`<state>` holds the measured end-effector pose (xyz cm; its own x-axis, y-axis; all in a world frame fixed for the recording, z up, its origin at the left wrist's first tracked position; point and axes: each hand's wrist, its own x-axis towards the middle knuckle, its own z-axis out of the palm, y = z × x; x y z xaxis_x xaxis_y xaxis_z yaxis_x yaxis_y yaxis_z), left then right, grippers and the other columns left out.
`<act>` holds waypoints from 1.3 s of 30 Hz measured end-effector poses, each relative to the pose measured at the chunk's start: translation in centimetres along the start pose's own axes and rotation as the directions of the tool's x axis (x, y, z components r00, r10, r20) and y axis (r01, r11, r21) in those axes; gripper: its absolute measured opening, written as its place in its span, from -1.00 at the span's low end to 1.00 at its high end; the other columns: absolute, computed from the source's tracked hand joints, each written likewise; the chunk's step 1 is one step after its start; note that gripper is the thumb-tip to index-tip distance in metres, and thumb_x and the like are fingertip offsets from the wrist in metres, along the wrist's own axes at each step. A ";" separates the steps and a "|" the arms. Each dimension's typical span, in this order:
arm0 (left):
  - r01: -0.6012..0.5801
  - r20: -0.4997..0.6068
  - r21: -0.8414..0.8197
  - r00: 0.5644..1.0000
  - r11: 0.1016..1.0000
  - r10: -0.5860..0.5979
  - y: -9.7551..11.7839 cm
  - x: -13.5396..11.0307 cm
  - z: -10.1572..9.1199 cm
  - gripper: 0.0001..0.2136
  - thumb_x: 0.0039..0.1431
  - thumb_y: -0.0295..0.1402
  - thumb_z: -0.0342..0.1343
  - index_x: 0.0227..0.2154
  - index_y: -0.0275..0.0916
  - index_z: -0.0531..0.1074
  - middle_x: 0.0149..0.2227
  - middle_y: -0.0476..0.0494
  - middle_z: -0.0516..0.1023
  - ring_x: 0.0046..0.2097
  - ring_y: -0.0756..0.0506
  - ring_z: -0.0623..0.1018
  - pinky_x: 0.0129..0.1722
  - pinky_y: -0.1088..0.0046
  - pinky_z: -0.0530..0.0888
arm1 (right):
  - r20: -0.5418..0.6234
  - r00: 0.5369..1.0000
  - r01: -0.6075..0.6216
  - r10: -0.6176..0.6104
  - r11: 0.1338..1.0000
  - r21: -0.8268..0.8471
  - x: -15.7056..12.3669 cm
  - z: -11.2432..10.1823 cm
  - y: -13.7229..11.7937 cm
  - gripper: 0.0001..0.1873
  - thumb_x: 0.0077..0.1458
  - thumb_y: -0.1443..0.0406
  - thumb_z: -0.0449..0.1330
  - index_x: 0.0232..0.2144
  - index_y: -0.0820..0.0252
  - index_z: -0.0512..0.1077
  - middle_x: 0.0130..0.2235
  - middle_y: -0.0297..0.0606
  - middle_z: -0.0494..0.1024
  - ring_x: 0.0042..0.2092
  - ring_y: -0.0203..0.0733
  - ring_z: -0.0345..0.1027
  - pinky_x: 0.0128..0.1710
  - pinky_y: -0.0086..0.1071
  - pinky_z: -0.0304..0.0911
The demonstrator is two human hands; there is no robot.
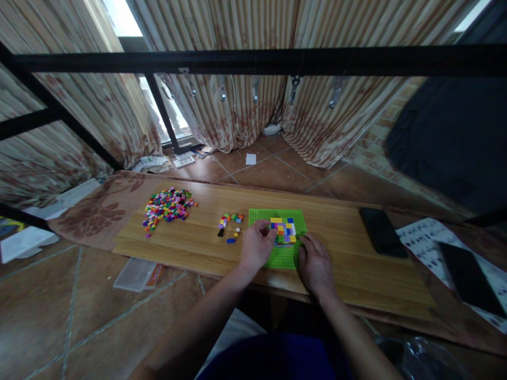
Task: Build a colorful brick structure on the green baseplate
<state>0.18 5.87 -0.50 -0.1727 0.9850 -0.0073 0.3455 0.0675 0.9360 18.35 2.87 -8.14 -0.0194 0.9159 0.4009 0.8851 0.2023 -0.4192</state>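
A green studded baseplate (283, 261) lies on the wooden board, with a low block of multicoloured toy bricks (285, 228) built on its middle. My left hand (256, 247) reaches over the plate's left part, thumb and forefinger closed together at the left side of the bricks. Whatever is between those fingertips is too small to make out. At the plate's right edge, my right hand (316, 265) has its fingers curled against the rim, gripping it. Left of the plate sits a small group of loose bricks (231, 240), among them blue, black, orange and green ones.
A large heap of mixed bricks (168, 207) covers the left end of the wooden board (214, 258). A dark phone (382, 232) lies at the right, near a printed sheet (422, 235) with another dark device (473, 277). A black metal bar (253, 62) crosses above, before curtains.
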 end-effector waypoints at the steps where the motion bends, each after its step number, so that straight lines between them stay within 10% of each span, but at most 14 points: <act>1: 0.005 -0.005 -0.004 1.000 1.000 -0.005 0.0 0.0 0.0 -0.82 0.08 -0.38 0.16 -0.24 -0.28 0.51 -0.49 -0.01 0.50 -0.44 0.00 0.47 -0.42 0.51 0.35 | -0.002 1.000 -0.001 0.001 1.000 0.001 0.0 0.0 0.0 -0.60 0.25 0.27 -0.08 0.00 0.27 0.43 0.08 0.03 0.43 0.10 0.03 0.28 0.08 -0.01 0.25; 31: 0.126 -0.117 -0.261 0.980 0.957 -0.161 -1.0 0.6 2.6 -0.83 0.01 -0.45 0.13 -0.28 -0.29 0.46 -0.56 0.09 0.37 -0.50 0.05 0.38 -0.48 0.56 0.30 | -0.003 1.000 0.026 -0.026 0.999 -0.034 -0.1 0.2 0.0 -0.60 0.26 0.28 -0.08 0.00 0.29 0.42 0.08 0.01 0.43 0.09 0.01 0.27 0.10 -0.03 0.22; 39: 0.108 -0.059 -0.380 0.988 0.918 -0.141 -1.6 0.1 0.3 -0.78 0.07 -0.25 0.11 -0.30 -0.29 0.47 -0.49 0.02 0.44 -0.44 0.04 0.42 -0.42 0.55 0.34 | -0.008 1.000 0.008 -0.008 1.000 -0.020 -0.1 0.2 0.0 -0.60 0.24 0.29 -0.08 0.02 0.25 0.41 0.10 -0.01 0.42 0.09 0.00 0.28 0.10 -0.01 0.22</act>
<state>-0.10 5.87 -2.14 -0.2742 0.9544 -0.1185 -0.0523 0.1082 0.9928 18.23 2.89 -8.34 -0.0225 0.9115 0.4106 0.8939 0.2023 -0.4000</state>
